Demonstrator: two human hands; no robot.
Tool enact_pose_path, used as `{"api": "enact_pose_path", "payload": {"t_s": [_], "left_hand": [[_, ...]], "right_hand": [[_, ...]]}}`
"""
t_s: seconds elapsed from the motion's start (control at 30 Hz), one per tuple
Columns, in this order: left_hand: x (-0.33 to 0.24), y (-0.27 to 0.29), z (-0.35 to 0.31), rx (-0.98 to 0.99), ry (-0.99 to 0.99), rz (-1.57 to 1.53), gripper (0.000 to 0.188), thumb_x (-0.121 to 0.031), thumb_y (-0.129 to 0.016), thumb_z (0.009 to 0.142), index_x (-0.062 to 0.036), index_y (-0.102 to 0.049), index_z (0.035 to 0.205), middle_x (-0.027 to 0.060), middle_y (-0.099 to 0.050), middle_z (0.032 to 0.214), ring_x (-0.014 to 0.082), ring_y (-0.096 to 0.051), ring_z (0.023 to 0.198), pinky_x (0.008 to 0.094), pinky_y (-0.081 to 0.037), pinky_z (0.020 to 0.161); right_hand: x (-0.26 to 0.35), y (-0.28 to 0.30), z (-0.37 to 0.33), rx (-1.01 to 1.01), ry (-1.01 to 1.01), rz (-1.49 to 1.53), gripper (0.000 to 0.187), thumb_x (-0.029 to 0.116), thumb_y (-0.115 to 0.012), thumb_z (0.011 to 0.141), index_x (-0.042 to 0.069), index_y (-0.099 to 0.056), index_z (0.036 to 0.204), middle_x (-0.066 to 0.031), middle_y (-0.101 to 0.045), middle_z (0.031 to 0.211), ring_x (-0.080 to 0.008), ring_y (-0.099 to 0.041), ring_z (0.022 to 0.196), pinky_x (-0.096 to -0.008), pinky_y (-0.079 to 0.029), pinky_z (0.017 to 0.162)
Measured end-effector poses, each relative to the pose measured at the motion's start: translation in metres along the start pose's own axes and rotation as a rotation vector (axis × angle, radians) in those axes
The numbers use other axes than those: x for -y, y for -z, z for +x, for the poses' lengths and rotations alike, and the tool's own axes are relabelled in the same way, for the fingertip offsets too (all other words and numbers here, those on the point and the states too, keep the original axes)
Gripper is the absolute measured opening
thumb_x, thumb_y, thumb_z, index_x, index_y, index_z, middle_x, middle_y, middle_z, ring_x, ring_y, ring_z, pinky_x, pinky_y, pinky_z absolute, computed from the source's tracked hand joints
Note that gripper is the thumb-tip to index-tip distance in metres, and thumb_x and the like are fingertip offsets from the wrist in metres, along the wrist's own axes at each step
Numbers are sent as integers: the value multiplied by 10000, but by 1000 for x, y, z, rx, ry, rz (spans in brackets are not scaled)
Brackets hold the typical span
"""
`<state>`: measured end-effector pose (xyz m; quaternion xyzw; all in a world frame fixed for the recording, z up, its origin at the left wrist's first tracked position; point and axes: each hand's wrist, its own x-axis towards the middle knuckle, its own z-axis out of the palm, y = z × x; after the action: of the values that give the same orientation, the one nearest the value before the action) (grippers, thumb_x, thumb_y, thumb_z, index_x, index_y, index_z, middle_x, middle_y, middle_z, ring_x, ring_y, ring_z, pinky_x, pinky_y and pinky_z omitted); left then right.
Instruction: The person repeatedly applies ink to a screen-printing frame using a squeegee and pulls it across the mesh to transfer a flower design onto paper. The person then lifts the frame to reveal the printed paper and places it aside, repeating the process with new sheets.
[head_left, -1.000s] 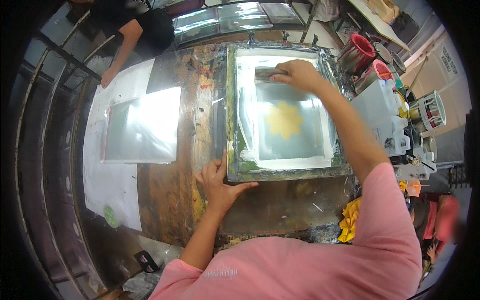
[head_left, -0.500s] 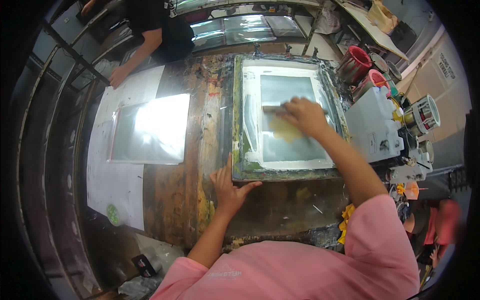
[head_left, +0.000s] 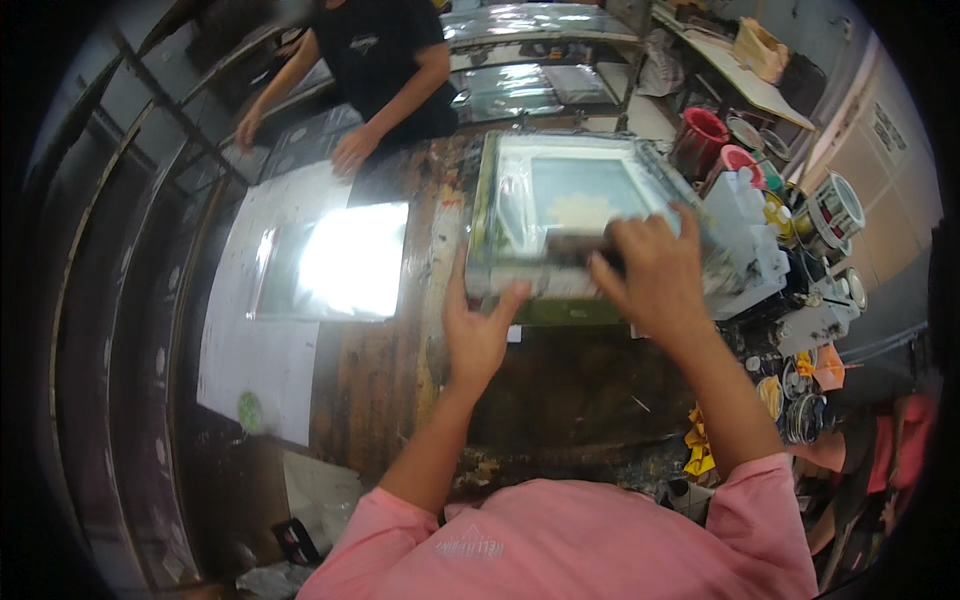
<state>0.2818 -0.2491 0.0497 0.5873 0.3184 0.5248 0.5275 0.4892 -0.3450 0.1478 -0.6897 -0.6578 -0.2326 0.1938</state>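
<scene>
The right grip [head_left: 655, 280] is wrapped round a dark squeegee [head_left: 575, 250] at the near part of a screen frame [head_left: 487, 195]. The left grip [head_left: 475, 335] pinches the frame's near left corner, its near edge tilted above the counter [head_left: 375, 365]. Leftward, a glossy clear sheet [head_left: 330, 260] lies partly on white paper [head_left: 265, 375].

Framed screen [head_left: 562, 180], wht border, pale flower mid-mesh, tilted near edge up, w/ dk squeegee [head_left: 574, 250] crosswise at near end.

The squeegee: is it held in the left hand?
No, the right hand holds the squeegee; the left hand touches the frame.
</scene>
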Motion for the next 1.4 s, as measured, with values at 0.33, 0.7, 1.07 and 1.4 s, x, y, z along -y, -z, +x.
{"api": "enact_pose_path", "payload": {"t_s": [0.33, 0.7, 1.07, 1.4], "left_hand": [[39, 31, -25, 387, -100, 1416, 1201, -830, -583, 906, 86, -320, 1637, 306, -324, 1699, 414, -162, 1647, 850, 56, 1157], [23, 47, 67, -21, -96, 853, 580, -291, -733, 1008, 1, -603, 1491, 232, -637, 1491, 371, -480, 1520, 607, -88, 1318], [104, 283, 150, -249, -65, 1293, 595, -203, -708, 942, -19, -568, 1490, 267, -576, 1522, 405, -412, 1543, 725, -112, 1274], [101, 245, 59, 60, -34, 1656, 650, -407, -524, 1054, 8, -506, 1553, 176, -490, 1632, 389, -335, 1581, 762, -24, 1264]], "right_hand": [[-51, 27, 132, -253, 61, 40, 498, 494, -648, 1014, 13, -691, 891, -155, -682, 789, -386, -612, 747, -457, -420, 849], [-56, 39, 169, -115, -80, 34, 582, 564, -598, 1026, 1, -737, 976, -189, -702, 819, -338, -666, 776, -452, -482, 771], [-51, 35, 145, -112, -86, 75, 573, 523, -656, 1011, -39, -708, 911, -260, -670, 781, -428, -649, 739, -486, -485, 746], [-24, 36, 129, -134, -132, -27, 540, 507, -677, 1003, -25, -710, 912, -258, -684, 831, -444, -605, 774, -485, -455, 819]]}}
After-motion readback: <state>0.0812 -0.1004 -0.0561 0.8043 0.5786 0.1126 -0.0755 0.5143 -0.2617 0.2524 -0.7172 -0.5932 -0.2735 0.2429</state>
